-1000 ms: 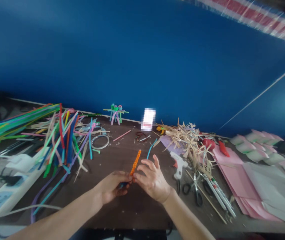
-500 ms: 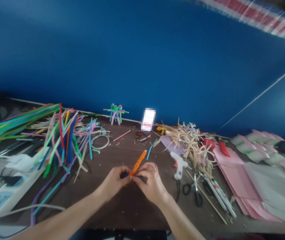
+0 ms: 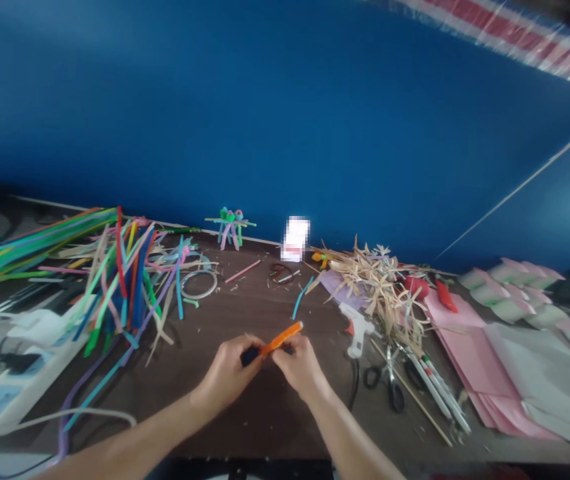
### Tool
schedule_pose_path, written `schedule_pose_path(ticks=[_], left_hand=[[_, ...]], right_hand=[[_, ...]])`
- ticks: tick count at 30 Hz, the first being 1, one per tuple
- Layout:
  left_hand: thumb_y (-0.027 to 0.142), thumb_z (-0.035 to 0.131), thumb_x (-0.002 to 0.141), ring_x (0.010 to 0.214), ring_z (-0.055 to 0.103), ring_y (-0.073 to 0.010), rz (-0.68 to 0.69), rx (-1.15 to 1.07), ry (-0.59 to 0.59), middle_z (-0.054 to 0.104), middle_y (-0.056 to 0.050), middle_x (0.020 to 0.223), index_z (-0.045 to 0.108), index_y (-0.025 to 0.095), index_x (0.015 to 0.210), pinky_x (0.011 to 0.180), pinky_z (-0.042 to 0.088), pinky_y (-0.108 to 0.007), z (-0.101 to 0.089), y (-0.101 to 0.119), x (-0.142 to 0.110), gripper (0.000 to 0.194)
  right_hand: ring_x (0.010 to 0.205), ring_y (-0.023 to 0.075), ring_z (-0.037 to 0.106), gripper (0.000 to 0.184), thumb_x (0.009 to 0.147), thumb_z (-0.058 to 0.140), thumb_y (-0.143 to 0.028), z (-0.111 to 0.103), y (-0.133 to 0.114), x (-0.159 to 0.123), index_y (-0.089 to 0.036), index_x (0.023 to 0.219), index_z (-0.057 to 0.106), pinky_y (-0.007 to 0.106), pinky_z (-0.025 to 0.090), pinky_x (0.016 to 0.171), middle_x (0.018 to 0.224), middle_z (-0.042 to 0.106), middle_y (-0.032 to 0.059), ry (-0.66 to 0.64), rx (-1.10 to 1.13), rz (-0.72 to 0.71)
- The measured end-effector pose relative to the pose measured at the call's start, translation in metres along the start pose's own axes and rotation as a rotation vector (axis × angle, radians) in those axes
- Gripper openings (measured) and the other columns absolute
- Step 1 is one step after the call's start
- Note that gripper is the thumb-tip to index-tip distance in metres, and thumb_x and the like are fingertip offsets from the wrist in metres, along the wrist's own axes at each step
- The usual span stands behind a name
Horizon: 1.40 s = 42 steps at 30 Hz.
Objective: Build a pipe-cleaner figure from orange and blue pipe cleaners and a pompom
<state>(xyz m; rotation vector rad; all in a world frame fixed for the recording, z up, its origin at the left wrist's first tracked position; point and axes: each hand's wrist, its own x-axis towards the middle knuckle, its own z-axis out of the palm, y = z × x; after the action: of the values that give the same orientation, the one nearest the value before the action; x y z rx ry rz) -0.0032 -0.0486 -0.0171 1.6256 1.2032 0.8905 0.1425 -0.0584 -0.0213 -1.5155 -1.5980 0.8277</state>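
Observation:
Low over the middle of the table (image 3: pixel 245 300), an orange pipe cleaner piece (image 3: pixel 283 337) is held between my two hands. It looks thick and wound, tilts up to the right and has a pale tip. My left hand (image 3: pixel 229 370) is closed on its lower end, with something dark blue (image 3: pixel 249 355) showing inside the fingers; its kind is unclear. My right hand (image 3: pixel 302 368) pinches close beside the lower part of the orange piece, fingertips partly hidden. A short blue pipe cleaner (image 3: pixel 302 298) lies just beyond them.
Left: a heap of coloured pipe cleaners (image 3: pixel 135 280) and a white power strip (image 3: pixel 9 387). Back: a small pipe-cleaner figure (image 3: pixel 231 228), a wire ring (image 3: pixel 199 285) and a blurred-out bright screen (image 3: pixel 295 239). Right: a glue gun (image 3: pixel 357 330), scissors (image 3: pixel 391 380), dried straw-like strips (image 3: pixel 375 273), pink sheets (image 3: pixel 475 360).
The orange piece has tipped over from nearly upright toward the right. My right hand's fingers, spread earlier, have closed in by its base. My left hand keeps its hold.

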Motion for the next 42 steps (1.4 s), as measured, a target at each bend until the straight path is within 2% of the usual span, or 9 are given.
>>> schedule_pose_path(ticks=[3,7,10,14,23,31,36,39,42], left_hand=[[0.027,0.061,0.063,0.057,0.049,-0.0129,-0.235,-0.252,-0.059,0.054,0.001,0.057,0.061,0.014,0.065,0.056,0.038,-0.022,0.001,-0.001,0.004,0.013],[0.026,0.067,0.057,0.051,0.046,-0.0085,-0.593,-0.684,-0.119,0.049,0.004,0.055,0.056,0.013,0.067,0.050,0.041,-0.022,-0.002,-0.005,0.010,0.019],[0.022,0.067,0.056,0.051,0.046,-0.0080,-0.652,-0.768,-0.146,0.049,0.003,0.054,0.057,0.013,0.065,0.048,0.041,-0.020,-0.004,-0.007,0.010,0.016],[0.022,0.067,0.055,0.050,0.046,-0.0080,-0.687,-0.779,-0.176,0.051,0.003,0.053,0.056,0.013,0.064,0.047,0.041,-0.021,-0.004,-0.004,0.009,0.016],[0.028,0.069,0.054,0.048,0.045,-0.0071,-0.551,-0.641,-0.165,0.049,0.004,0.052,0.055,0.012,0.061,0.049,0.037,-0.020,0.001,0.002,0.007,0.022],[0.023,0.058,0.065,0.061,0.049,-0.0136,-0.050,-0.077,-0.103,0.058,0.000,0.061,0.062,0.013,0.067,0.059,0.036,-0.022,-0.002,-0.006,0.013,0.011],[0.020,0.057,0.066,0.068,0.053,-0.0159,0.104,-0.029,-0.149,0.062,-0.002,0.068,0.064,0.017,0.067,0.066,0.038,-0.022,-0.007,0.003,0.014,0.009],[0.025,0.061,0.064,0.065,0.051,-0.0150,0.014,-0.117,-0.178,0.060,-0.001,0.064,0.064,0.016,0.066,0.064,0.038,-0.023,-0.006,0.002,0.016,0.010],[0.032,0.065,0.060,0.053,0.047,-0.0111,-0.265,-0.369,-0.189,0.054,0.001,0.056,0.060,0.013,0.067,0.055,0.038,-0.022,-0.004,-0.004,0.019,0.021]], right_hand=[[0.064,0.0152,0.055,0.011,0.067,0.051,-0.014,-0.002,-0.002,-0.001,-0.015,0.065,0.062,0.024,0.043,0.061,0.062,0.059,0.0008,0.000,-0.058,0.002],[0.090,0.0195,0.049,0.018,0.069,0.055,-0.012,-0.011,-0.013,-0.009,-0.021,0.084,0.061,0.042,0.030,0.091,0.087,0.056,0.0032,0.185,-0.313,-0.300],[0.097,0.0199,0.044,0.018,0.075,0.054,-0.014,-0.016,-0.018,-0.013,-0.028,0.084,0.062,0.052,0.011,0.098,0.089,0.053,0.0008,0.172,-0.494,-0.485],[0.096,0.0200,0.042,0.013,0.076,0.057,-0.020,-0.017,-0.016,-0.012,-0.030,0.084,0.062,0.054,0.004,0.099,0.086,0.053,0.0001,0.149,-0.630,-0.573],[0.091,0.0181,0.044,0.008,0.078,0.054,-0.019,-0.015,-0.017,-0.010,-0.024,0.081,0.059,0.051,0.005,0.100,0.080,0.054,-0.0001,0.121,-0.633,-0.542],[0.094,0.0215,0.044,0.009,0.069,0.058,-0.014,-0.016,-0.011,-0.008,-0.020,0.075,0.055,0.050,0.015,0.097,0.084,0.055,0.0026,0.099,-0.569,-0.439],[0.083,0.0199,0.049,0.008,0.066,0.058,-0.013,-0.013,-0.001,-0.002,-0.020,0.067,0.054,0.044,0.029,0.089,0.072,0.056,0.0011,0.072,-0.501,-0.394],[0.078,0.0191,0.051,0.008,0.066,0.060,-0.014,-0.015,-0.001,0.001,-0.019,0.064,0.054,0.040,0.034,0.083,0.071,0.057,0.0014,0.038,-0.469,-0.373],[0.089,0.0219,0.049,0.017,0.068,0.060,-0.015,-0.020,-0.009,-0.001,-0.021,0.083,0.056,0.046,0.028,0.089,0.086,0.058,0.0044,0.084,-0.504,-0.371]])
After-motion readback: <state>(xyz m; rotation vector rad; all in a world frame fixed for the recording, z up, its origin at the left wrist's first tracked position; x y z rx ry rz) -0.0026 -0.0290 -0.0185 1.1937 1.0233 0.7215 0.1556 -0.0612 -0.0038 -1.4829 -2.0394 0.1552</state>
